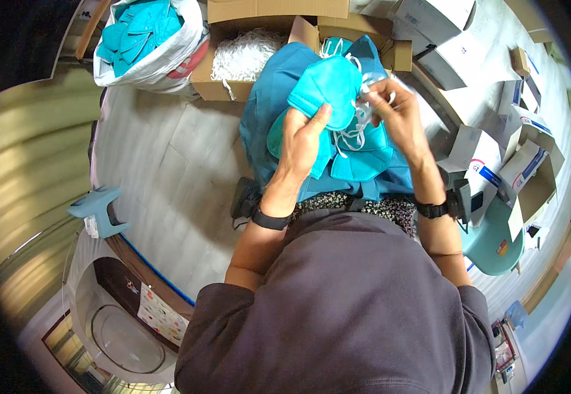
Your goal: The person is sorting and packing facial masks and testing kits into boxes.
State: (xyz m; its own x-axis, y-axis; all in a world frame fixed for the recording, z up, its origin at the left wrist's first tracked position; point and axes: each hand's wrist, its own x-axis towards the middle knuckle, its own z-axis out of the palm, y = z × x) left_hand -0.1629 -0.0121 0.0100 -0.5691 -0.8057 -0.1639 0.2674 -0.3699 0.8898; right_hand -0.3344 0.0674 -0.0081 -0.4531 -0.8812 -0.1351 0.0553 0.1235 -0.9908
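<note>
Teal mask, folded, cup-shaped, white straps; left hand grips it, right hand pinches straps

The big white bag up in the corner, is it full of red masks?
No, the white bag holds teal masks, the same colour as the mask the left hand holds.

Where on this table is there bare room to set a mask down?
Bare table lies left of the teal mask pile, below the white bag and cardboard box. The right side is crowded with small cartons.
</note>
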